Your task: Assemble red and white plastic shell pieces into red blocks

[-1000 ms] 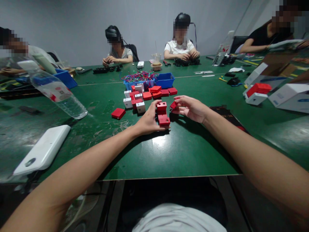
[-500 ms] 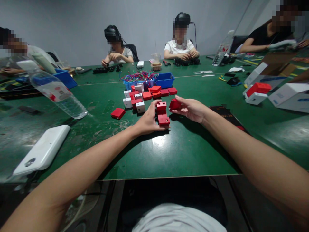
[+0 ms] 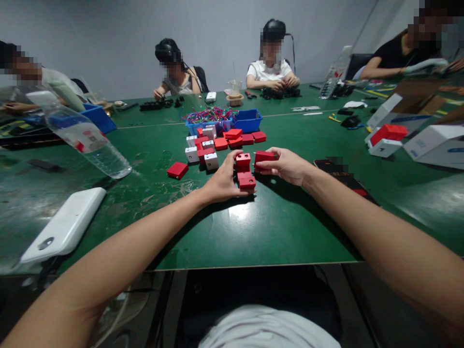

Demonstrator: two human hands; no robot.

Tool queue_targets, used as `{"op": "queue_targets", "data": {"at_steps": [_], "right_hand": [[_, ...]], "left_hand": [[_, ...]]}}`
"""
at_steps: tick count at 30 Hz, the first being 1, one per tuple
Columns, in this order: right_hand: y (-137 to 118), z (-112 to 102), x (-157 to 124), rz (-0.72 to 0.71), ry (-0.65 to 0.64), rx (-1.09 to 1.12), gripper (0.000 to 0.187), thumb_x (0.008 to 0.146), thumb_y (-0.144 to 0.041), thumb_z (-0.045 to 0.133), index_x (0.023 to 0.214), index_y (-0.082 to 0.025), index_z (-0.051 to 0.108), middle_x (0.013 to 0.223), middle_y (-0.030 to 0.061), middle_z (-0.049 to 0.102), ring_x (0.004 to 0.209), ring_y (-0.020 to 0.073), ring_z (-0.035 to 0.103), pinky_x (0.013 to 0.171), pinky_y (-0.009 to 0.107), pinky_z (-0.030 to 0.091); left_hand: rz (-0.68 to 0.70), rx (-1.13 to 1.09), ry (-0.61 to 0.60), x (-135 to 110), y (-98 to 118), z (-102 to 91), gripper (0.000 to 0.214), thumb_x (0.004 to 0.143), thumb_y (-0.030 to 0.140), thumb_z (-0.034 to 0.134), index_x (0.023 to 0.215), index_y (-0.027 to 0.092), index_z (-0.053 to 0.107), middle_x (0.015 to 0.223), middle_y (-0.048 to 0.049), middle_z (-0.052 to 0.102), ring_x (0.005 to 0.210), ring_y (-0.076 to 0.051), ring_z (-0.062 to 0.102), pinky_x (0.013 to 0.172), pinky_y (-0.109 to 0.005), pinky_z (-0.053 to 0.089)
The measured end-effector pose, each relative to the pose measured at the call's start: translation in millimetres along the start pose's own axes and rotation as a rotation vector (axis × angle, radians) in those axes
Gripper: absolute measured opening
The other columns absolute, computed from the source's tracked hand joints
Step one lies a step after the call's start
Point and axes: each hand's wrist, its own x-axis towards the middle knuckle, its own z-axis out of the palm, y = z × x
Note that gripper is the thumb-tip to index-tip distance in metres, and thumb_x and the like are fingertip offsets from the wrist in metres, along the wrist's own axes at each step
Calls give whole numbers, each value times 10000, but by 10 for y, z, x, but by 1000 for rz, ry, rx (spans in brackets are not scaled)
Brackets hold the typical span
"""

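Red blocks (image 3: 245, 170) with small round holes stand joined or pressed together on the green table (image 3: 232, 241), and my left hand (image 3: 224, 181) is closed around them. Just to their right, my right hand (image 3: 286, 165) pinches a flat red block (image 3: 265, 156) between thumb and fingers, a small gap from the others. Beyond my left hand is a cluster of white blocks (image 3: 211, 161) and red ones. A single square red block (image 3: 177, 169) lies flat to the left. More flat red blocks (image 3: 235, 141) are heaped behind.
Blue bins (image 3: 248, 122), one with tangled coloured wires (image 3: 210, 115), stand behind the blocks. At left are a tilted water bottle (image 3: 89, 137) and a white power bank (image 3: 65, 224). A dark phone (image 3: 342, 179) lies beside my right forearm; white boxes (image 3: 437, 145) stand at right. Several people sit around.
My right hand has turned the flat red block, so a longer side now shows. My left hand keeps its hold. Across the table, one person has lowered a hand.
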Motion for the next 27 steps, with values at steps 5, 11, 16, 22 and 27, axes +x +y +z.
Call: {"op": "queue_targets", "data": {"at_steps": [5,11,16,22,27], "right_hand": [[36,6,15,-4,17,-53,416,608,126,730,752,-191,502,676,-34,648,605,99,667,603,202,576],[16,-7,-4,-21,-21,-96,447,540,47,807,769,-193,507,661,-49,612,565,76,588,506,174,473],[-10,2,-34,-3,-80,-18,410,552,-36,867,773,-181,554,754,-34,646,659,74,611,624,181,515],[-20,8,-6,6,-105,125,274,655,-162,874,702,-172,605,787,-6,688,784,99,653,872,240,532],[-40,-15,24,-4,-25,166,200,728,-67,797,706,-164,623,765,-2,702,755,87,667,871,222,536]], "left_hand": [[7,10,4,5,-9,5,1010,623,466,853,1393,204,255,1416,-204,428,1310,-343,494,1116,-542,414],[4,-4,-1,2,-4,-1,1007,625,466,853,1399,213,260,1428,-198,424,1322,-343,488,1123,-534,407],[4,1,-7,-5,-11,-6,1008,624,441,856,1403,217,257,1428,-198,422,1324,-334,489,1127,-530,406],[-9,-15,0,2,-8,0,1013,612,446,858,1406,215,273,1442,-197,421,1325,-351,486,1128,-546,400],[-19,-13,-4,4,10,-4,1022,611,458,862,1405,212,269,1440,-196,428,1323,-348,492,1127,-539,408]]}}
